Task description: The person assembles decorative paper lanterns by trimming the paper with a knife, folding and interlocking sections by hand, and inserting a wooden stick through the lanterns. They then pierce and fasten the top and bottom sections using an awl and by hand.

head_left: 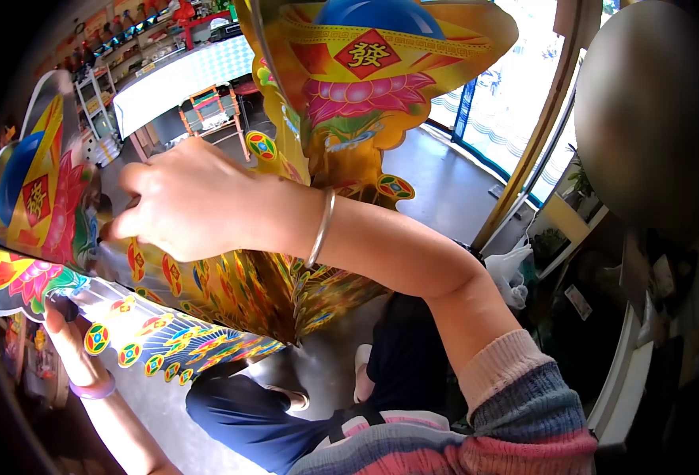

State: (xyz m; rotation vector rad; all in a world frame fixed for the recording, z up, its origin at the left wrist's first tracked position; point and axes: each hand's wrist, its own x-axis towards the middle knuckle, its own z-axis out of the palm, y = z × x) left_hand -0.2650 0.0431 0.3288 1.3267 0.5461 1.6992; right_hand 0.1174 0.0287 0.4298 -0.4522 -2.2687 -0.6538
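A large folded gold foil paper decoration (357, 95) fans out in front of me, printed with pink lotuses, blue domes and red diamonds bearing a Chinese character. My right hand (187, 202), a bangle at its wrist, reaches across to the left with fingers curled in a pinch at the inner edge of the left panel (37, 190). What lies between its fingertips is partly hidden. Lower left, my left hand (63, 321) grips the bottom edge of another lotus-printed panel (33, 277); most of its fingers are out of sight. Rows of small coin-like prints (155, 328) run along the lower folds.
My legs (246, 412) are below the decoration, above a grey floor (436, 182). A chair (211, 111) stands by a table with a pale cloth (171, 87) at the back. Right of me are a wooden post (524, 150), a white plastic bag (512, 273) and a dark blurred round shape (642, 111).
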